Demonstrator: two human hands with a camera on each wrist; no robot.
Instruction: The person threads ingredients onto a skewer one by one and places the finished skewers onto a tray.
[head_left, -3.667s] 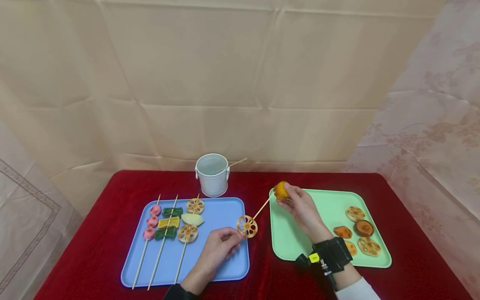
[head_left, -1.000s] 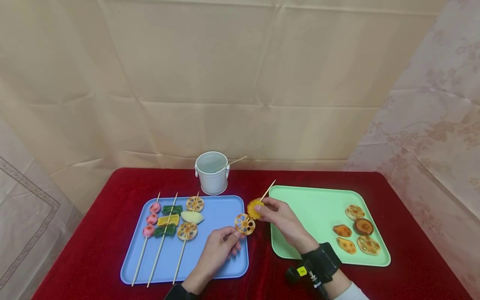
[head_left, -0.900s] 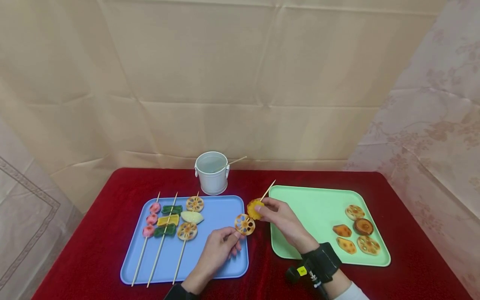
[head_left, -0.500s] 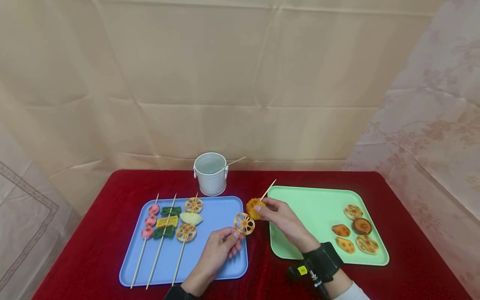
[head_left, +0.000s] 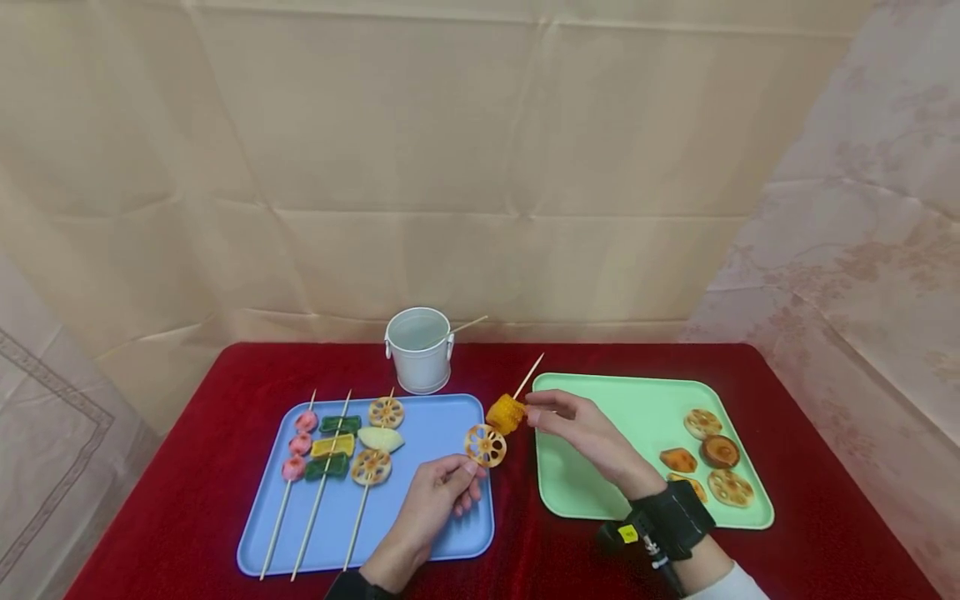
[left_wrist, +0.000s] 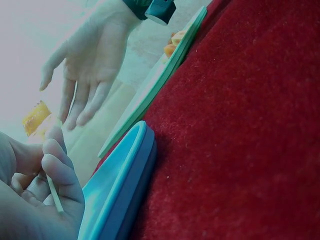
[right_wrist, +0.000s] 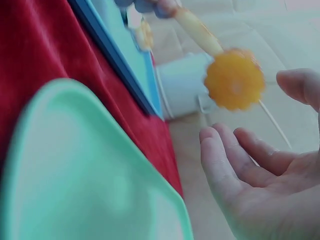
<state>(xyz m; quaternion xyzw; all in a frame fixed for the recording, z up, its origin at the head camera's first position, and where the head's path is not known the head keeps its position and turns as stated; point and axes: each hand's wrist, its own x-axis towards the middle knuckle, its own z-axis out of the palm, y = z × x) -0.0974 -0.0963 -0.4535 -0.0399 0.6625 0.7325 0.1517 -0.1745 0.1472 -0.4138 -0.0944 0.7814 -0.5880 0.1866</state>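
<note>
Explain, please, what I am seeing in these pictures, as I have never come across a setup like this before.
There is no machine here, just a person working barehanded. The wide pictures come from a camera on the person's head; the two closer ones come from a camera on each wrist. On the red cloth lie a blue tray with three loaded skewers, and a green tray with loose food pieces. A white bucket behind the blue tray holds a stick. The left hand pinches a skewer carrying a lotus root slice and a yellow corn piece. The right hand is beside the corn piece, fingers relaxed, holding nothing.
</note>
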